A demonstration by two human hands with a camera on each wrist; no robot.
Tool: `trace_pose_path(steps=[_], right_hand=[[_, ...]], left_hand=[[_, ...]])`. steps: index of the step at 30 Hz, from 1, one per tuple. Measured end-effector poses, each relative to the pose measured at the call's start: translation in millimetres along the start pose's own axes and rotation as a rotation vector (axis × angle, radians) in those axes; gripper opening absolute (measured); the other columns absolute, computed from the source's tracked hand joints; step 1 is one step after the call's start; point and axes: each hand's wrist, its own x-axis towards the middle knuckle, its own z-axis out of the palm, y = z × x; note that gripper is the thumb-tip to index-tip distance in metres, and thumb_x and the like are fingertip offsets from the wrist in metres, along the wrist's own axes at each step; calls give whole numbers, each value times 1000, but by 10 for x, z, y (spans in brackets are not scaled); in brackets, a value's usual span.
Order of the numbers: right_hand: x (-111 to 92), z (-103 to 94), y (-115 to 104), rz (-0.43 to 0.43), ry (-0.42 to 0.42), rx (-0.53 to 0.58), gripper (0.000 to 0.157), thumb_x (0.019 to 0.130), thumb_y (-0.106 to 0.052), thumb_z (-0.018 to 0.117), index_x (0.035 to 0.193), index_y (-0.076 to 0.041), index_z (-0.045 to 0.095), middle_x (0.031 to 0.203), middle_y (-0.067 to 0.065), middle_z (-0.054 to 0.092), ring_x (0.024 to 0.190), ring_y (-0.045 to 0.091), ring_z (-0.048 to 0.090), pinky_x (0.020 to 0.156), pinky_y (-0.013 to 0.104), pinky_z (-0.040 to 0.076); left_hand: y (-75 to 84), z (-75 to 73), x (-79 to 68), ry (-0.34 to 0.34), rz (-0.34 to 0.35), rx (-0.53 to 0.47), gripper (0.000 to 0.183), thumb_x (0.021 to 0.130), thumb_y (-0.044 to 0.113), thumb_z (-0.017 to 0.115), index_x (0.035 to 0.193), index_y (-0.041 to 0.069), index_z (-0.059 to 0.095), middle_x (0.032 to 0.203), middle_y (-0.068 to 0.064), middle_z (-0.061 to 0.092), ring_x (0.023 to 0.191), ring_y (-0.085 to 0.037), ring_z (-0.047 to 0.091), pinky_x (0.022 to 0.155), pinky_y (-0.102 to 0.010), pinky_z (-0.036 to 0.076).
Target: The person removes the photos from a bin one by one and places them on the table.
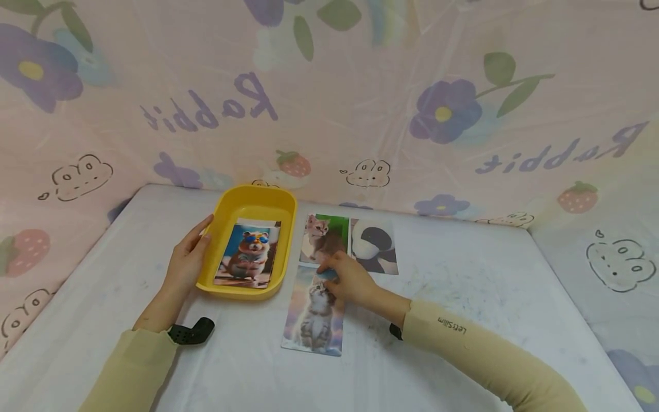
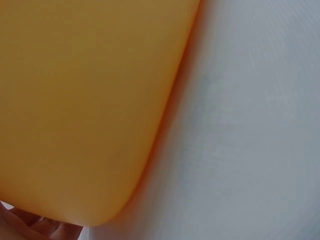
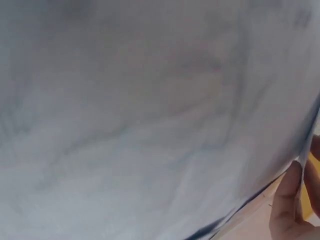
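Note:
My left hand (image 1: 190, 252) grips the left side of a yellow plastic tray (image 1: 288, 252), thumb at the rim. In the left wrist view, its fingers (image 2: 42, 227) curl at the tray's edge. Inside the tray lies a small stack of picture cards, topped by a hamster in sunglasses (image 1: 247, 257). My right hand (image 1: 352, 280) pinches a card with a grey kitten against a pastel sky (image 1: 314, 320) near its upper right edge. In the right wrist view, a thin edge shows between thumb (image 3: 285, 200) and fingers.
Beyond the right hand lie a kitten card with green background (image 1: 334, 226) and a black-and-white animal card (image 1: 383, 252), side by side. A white cloth (image 1: 479, 320) covers the table. Patterned fabric (image 1: 329, 114) hangs behind and along both sides.

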Motion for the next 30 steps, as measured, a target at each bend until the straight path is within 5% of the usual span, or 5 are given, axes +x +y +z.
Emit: trace_pose_path(steps=[14,18,25,30], right_hand=[[24,-64,-17,-98,96,-12,21,79,-4,72,100,-6,71,100,10,59,98,28,54,88,45,44],[129,-159,-90,-113,152,81,19,81,-3,69,100,-2,70,101,12,59,92,27,57,80,39,48],[348,-291,-284,-86,199,246,18,86,-3,62,102,-2,70,102,14,60,83,25,61,72,31,53],[520,-332,-457,-45,227,311,19,90,-6,59,105,-4,70,103,13,62,90,22,61,77,27,53]], left_hand=[[-20,-4,14,7,9,9,47,104,38,31,151,31,30,143,-24,43,113,-34,47,91,-36,44],[-19,-8,13,8,11,10,47,104,38,31,151,30,30,141,-24,44,112,-32,47,87,-30,43],[-26,-6,20,6,1,3,47,104,39,31,151,31,30,140,-22,44,112,-31,44,93,-37,42],[-21,-7,19,10,4,4,47,104,37,32,151,31,30,138,-22,45,110,-30,45,86,-27,42]])
